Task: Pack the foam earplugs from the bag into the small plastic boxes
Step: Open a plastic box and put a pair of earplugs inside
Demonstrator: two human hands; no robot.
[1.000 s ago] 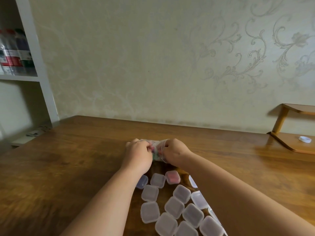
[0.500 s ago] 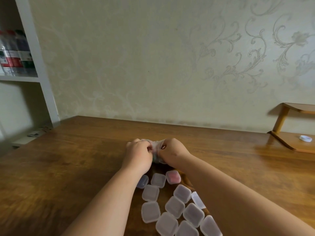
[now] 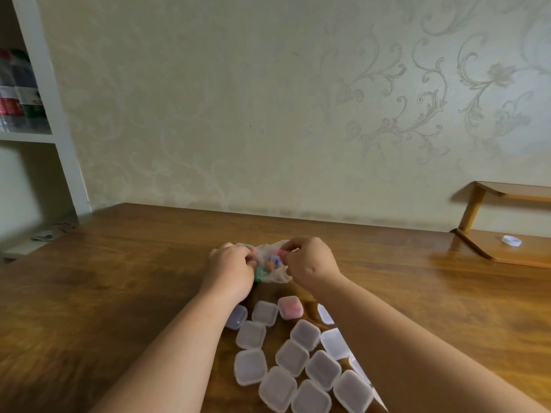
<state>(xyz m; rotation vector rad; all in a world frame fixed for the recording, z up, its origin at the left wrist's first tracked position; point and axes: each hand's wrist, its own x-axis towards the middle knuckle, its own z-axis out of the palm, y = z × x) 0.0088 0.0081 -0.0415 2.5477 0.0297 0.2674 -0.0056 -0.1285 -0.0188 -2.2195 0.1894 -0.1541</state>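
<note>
Single head-worn wide-angle view, looking forward and slightly down across the desk [image 3: 119, 293] toward the wall [image 3: 238, 114], hands close below.

**Colours across our table**

We see cream wallpaper [image 3: 268, 99] patterned with pale scrolling floral vines, behind a brown grained wooden table [image 3: 119, 278]. Our thin clear plastic bag [image 3: 278, 277] shows pink, green, orange and blue foam earplugs [image 3: 269, 266]. The small square plastic boxes [image 3: 299, 357] are frosted white, apart from one pink-filled square box [image 3: 290, 307] and one lavender-tinted square box [image 3: 237, 315].
</note>
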